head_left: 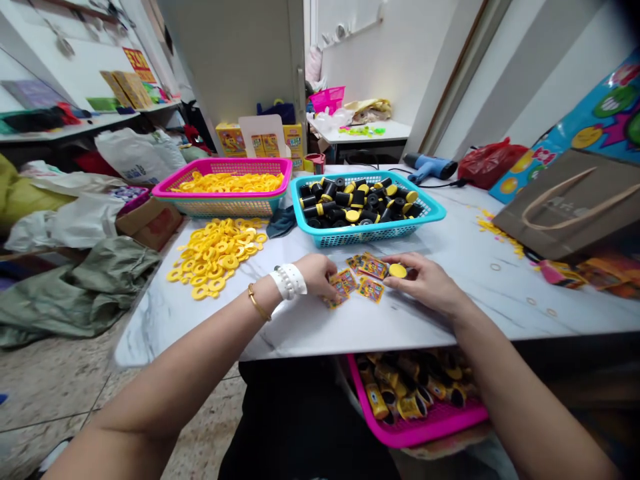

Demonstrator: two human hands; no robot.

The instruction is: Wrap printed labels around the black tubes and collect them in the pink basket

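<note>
My right hand (425, 283) is closed around a small black cylinder with a round yellow end (398, 270), its yellow face turned up towards me. With its fingers curled in a pinch, my left hand (319, 275) grips a colourful printed label (340, 288) on the white table. Between my hands lie several more printed labels (371, 289), flat and partly overlapping. Just behind them, a turquoise basket (367, 235) holds many black cylinders with yellow ends (353, 200). Left of my left hand spreads a pile of yellow rings (220, 250).
A pink basket (223, 163) of yellow pieces stands at the back left. Below the table edge, another pink basket (400, 437) holds label-wrapped cylinders. To the right are a brown paper bag (565, 200), a blue heat gun (430, 167) and a red plastic bag (487, 163).
</note>
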